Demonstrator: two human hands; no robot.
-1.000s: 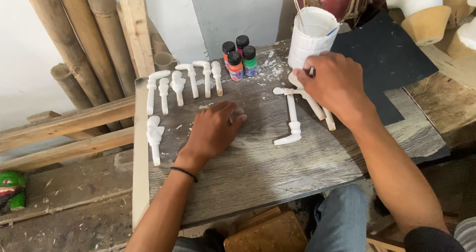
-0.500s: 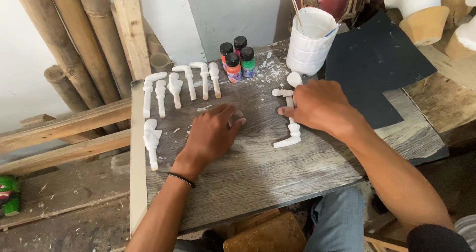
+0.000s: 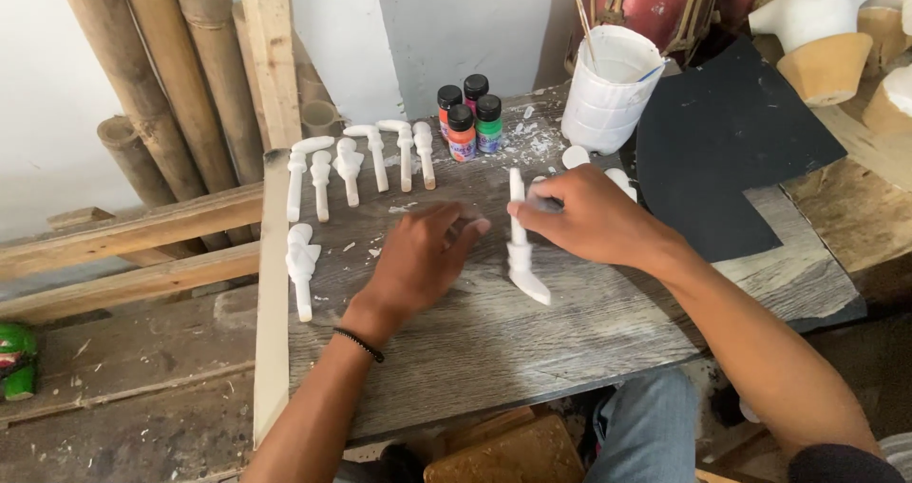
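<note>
On a grey wooden board (image 3: 532, 350), the right hand (image 3: 594, 219) pinches a long white carved piece (image 3: 518, 219), its tip lifted. The left hand (image 3: 418, 260) lies flat just beside it. A row of white carved pieces (image 3: 361, 160) lies near four small paint bottles (image 3: 468, 114) and a white bucket (image 3: 608, 94).

White is seen on the carved pieces (image 3: 375, 155) and on the long piece (image 3: 520, 246), which is touched by the right hand (image 3: 589, 219). A grey, streaked grain is shown by the board (image 3: 532, 340). The small bottles (image 3: 468, 114) are capped in black and filled with orange, red, green and purple. The bucket (image 3: 613, 89) is white, the sheet (image 3: 731, 151) black.
</note>
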